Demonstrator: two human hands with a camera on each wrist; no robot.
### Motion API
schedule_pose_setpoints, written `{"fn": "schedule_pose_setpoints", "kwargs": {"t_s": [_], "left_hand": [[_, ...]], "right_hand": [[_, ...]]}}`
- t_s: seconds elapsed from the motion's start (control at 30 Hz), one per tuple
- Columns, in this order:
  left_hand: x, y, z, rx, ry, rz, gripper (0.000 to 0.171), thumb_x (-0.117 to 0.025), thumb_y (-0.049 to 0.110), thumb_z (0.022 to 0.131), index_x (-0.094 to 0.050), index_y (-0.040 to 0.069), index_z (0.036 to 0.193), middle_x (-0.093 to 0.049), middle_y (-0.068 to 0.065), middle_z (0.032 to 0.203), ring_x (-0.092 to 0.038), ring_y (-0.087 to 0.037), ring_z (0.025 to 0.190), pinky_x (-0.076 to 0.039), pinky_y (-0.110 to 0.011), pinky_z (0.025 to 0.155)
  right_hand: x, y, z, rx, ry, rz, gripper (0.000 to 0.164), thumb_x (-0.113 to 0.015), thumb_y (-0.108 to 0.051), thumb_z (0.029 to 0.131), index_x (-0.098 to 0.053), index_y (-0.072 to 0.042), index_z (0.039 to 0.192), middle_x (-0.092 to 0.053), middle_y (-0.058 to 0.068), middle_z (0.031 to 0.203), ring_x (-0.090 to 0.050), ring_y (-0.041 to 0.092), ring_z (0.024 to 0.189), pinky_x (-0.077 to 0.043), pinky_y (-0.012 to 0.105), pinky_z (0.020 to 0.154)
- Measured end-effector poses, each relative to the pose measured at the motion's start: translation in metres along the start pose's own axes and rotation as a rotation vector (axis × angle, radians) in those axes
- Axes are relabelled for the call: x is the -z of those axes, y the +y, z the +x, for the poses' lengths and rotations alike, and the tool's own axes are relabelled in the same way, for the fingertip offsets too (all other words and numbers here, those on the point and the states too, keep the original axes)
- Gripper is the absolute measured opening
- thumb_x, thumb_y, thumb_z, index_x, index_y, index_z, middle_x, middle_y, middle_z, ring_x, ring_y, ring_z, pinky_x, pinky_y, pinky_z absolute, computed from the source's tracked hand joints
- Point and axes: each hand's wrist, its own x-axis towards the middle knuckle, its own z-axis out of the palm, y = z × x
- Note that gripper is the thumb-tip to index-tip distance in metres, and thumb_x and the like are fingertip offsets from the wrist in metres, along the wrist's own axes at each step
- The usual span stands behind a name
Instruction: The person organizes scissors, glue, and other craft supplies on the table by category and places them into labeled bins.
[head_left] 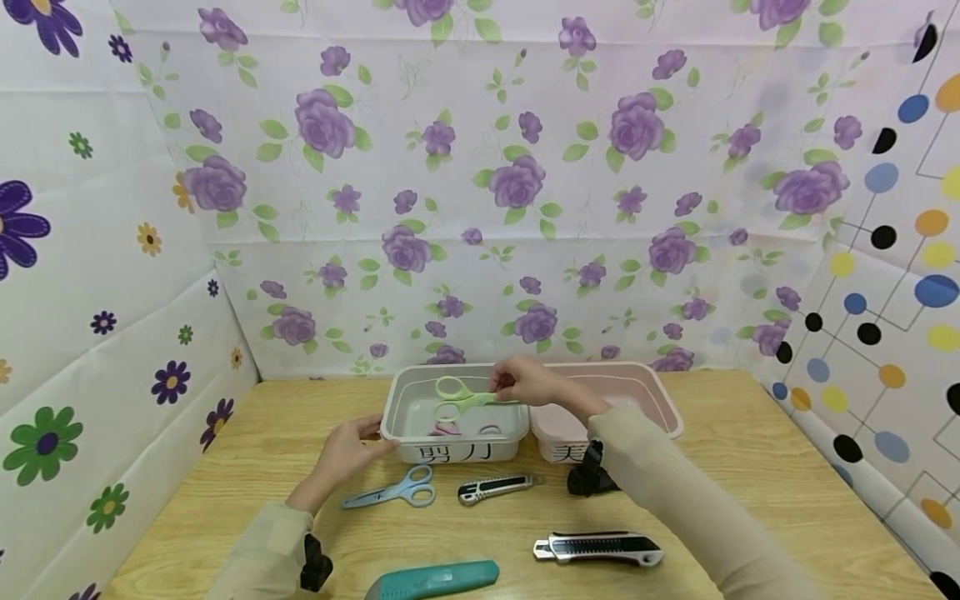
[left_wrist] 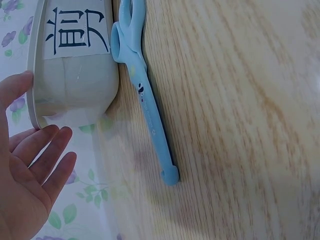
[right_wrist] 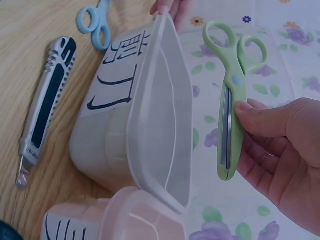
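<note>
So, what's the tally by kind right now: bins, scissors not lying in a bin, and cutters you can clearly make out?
Bins: 2 (white bin, pink bin)
Scissors: 2 (green scissors, blue scissors)
Cutters: 3 (small silver-and-black cutter, larger silver-and-black cutter, teal cutter)
Total: 7
Uncounted: dark item at the right wrist view's edge, unclear.

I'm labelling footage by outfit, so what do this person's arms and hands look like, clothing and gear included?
The left sleeve and right sleeve are long, plain and beige. A small black device sits near each cuff: left device, right device. The left hand and right hand show no gloves or rings.
</note>
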Motion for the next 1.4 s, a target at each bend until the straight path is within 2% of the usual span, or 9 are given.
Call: {"fn": "schedule_pose_setpoints", "kwargs": {"t_s": [0.67,1.07,1.4], "left_hand": [[-0.001,-0.002,0.001,-0.003,0.006,0.008,0.058,-0.072,0.026,0.078,-0.053,-0.004,0.124,-0.063,-0.018,0.11,-0.061,-0.028,0.096,-0.051,-0.04,0.078],[-0.001,-0.002,0.0,0.008,0.001,0.008,0.059,-0.072,0.026,0.078,-0.053,-0.004,0.124,-0.063,-0.018,0.111,-0.061,-0.028,0.096,-0.05,-0.041,0.078],[-0.001,-0.001,0.0,0.009,0.003,0.003,0.059,-0.072,0.026,0.078,-0.052,-0.004,0.125,-0.062,-0.018,0.111,-0.06,-0.029,0.097,-0.05,-0.041,0.078]], "right_hand": [[-0.028,0.011,0.018,-0.065,0.081,0.037,0.003,-0.063,0.001,0.082,-0.064,0.003,0.085,-0.063,0.007,0.077,-0.056,0.01,0.068,-0.046,0.019,0.063],[-0.037,0.015,0.025,-0.096,0.089,0.072,0.003,-0.063,0.001,0.082,-0.064,0.003,0.084,-0.063,0.007,0.076,-0.055,0.009,0.067,-0.046,0.018,0.062],[-0.041,0.018,0.025,-0.102,0.1,0.009,0.003,-0.063,0.0,0.082,-0.065,-0.001,0.08,-0.064,0.006,0.076,-0.057,0.01,0.068,-0.046,0.018,0.063]]}}
